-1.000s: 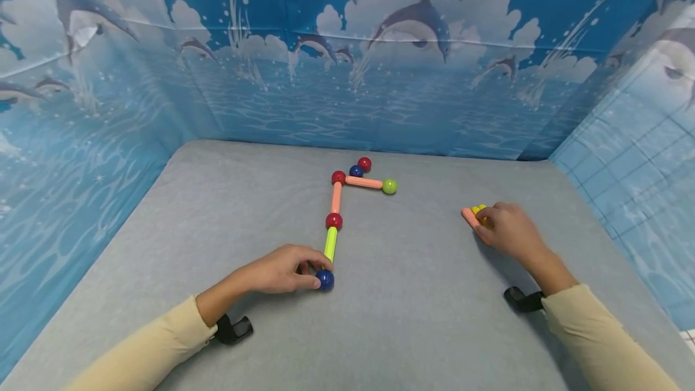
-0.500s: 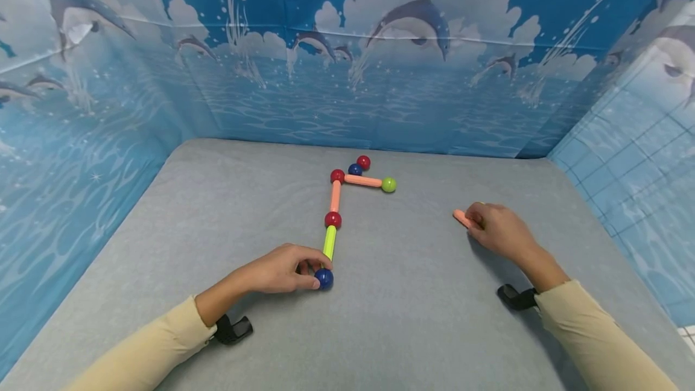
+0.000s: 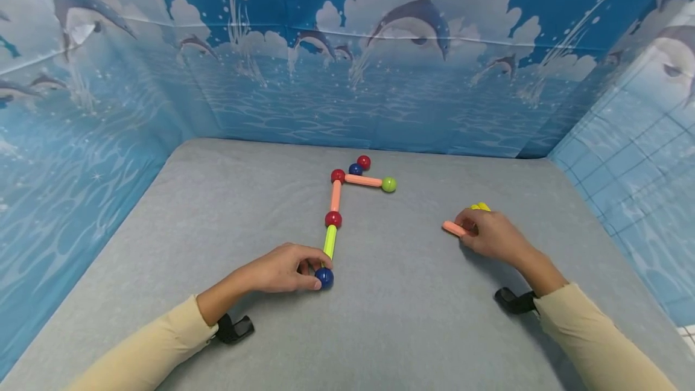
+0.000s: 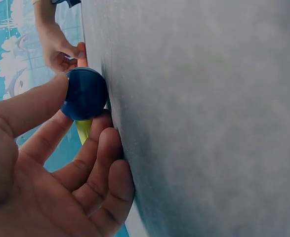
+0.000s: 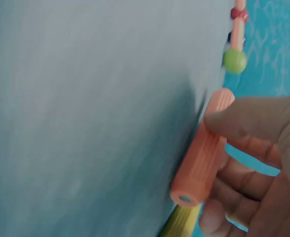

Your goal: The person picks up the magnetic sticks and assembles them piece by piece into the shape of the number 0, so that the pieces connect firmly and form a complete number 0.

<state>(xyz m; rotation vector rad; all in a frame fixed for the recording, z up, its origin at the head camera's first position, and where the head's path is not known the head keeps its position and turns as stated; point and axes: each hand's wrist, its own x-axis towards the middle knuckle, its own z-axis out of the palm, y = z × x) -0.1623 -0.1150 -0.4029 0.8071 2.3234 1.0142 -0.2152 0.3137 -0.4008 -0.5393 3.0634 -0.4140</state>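
My left hand (image 3: 282, 268) holds a glossy blue ball (image 3: 324, 279) between thumb and fingers; the left wrist view shows the thumb against the blue ball (image 4: 85, 94). A lime-yellow rod (image 3: 330, 241) runs from this ball to a red ball (image 3: 333, 219). From there an orange rod (image 3: 336, 197) leads to a red corner ball (image 3: 338, 176), and another orange rod (image 3: 364, 181) reaches a green ball (image 3: 388, 184). On the right, my right hand (image 3: 496, 235) pinches a loose ribbed orange rod (image 5: 201, 153), a small metallic spot in its end. Yellow rods (image 3: 481, 206) lie just behind that hand, partly hidden.
A small blue ball (image 3: 355, 169) and a red ball (image 3: 364, 162) sit behind the corner of the chain. The grey cloth-covered table (image 3: 244, 198) meets a dolphin-print curtain (image 3: 326, 95) at its back and sides.
My right hand has drawn the orange rod left and slightly nearer, away from the yellow rods, turning it flatter across the view. The left hand and the chain stay in place.
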